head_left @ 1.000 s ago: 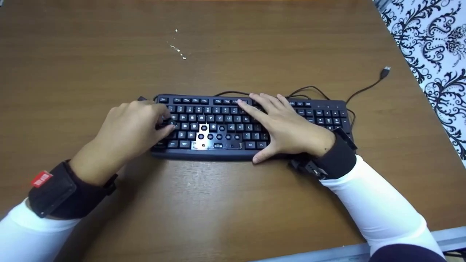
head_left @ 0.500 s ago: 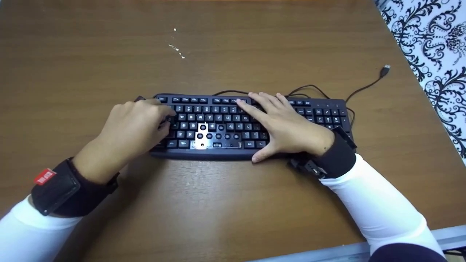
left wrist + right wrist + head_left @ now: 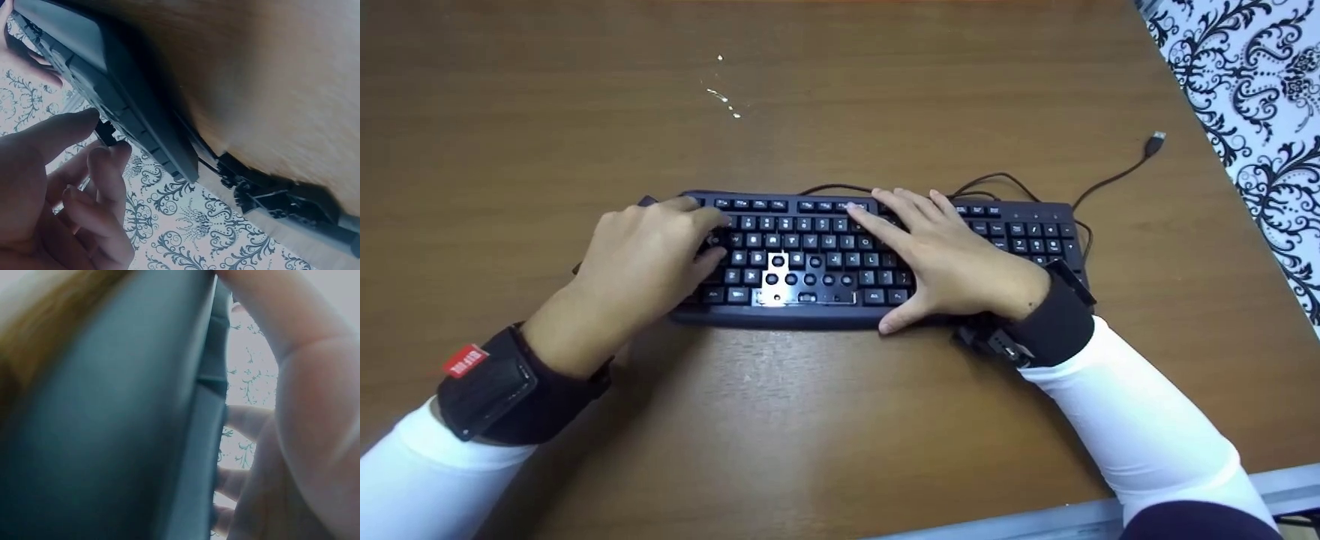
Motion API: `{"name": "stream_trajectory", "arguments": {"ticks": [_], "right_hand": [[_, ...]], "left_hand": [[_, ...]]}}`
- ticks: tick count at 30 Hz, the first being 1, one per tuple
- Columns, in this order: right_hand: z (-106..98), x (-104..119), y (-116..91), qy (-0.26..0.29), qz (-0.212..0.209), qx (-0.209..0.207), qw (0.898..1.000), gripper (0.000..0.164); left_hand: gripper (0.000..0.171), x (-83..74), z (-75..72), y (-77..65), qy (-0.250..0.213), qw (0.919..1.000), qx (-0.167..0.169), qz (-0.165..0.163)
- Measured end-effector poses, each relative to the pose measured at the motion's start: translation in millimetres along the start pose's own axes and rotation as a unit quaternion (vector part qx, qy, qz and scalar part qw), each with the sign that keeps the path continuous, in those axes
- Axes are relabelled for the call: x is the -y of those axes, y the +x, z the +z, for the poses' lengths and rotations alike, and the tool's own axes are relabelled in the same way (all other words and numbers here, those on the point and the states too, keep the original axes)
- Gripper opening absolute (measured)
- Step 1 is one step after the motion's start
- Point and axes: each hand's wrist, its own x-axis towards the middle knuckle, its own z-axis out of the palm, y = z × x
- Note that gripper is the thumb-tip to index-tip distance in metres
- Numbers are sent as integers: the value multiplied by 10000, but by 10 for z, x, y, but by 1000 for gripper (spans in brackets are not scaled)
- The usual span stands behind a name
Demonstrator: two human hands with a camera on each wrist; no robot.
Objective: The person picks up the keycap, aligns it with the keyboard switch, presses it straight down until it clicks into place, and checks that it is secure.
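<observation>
A black keyboard (image 3: 780,319) lies on the table, with several keys gone from its lower middle, where round black stems and a shiny plate show. My left hand (image 3: 649,247) is over the keyboard's left end. In the left wrist view, thumb and index finger pinch a small black keycap (image 3: 105,133) just above the key rows, the other fingers curled behind. My right hand (image 3: 949,259) rests spread across the keyboard's right half, its thumb at the front edge. In the right wrist view, the keyboard's side (image 3: 112,416) fills much of the picture, close and blurred.
A black cable (image 3: 1110,182) runs behind the keyboard to a USB plug (image 3: 1155,144) at right. Black loose pieces (image 3: 275,197) lie beside the keyboard's left end, mostly hidden from the head by my left hand. Small white marks (image 3: 721,97) dot the wooden table (image 3: 547,97).
My left hand has shifted slightly right and up over the keyboard's left keys. The right hand and the keyboard stay nearly where they were.
</observation>
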Motion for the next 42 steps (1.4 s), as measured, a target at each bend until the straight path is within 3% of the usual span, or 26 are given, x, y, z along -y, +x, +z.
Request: {"name": "stream_trajectory", "arguments": {"ticks": [9,20,28,42], "right_hand": [[-5,0,5,2,16,4,10000,133],[-15,1,1,33,-77,-85,9999,132],[-14,9,-7,44,-56,-31,10000,133],[-5,-1,-5,91,-74,-48,9999,130]], "left_hand": [[16,-195,-16,80,-326,9993,3,157],[13,-475,104,185,-389,9959,99,816],[15,-606,167,252,-412,9940,361,950],[5,-664,170,290,-252,9940,609,873]]}}
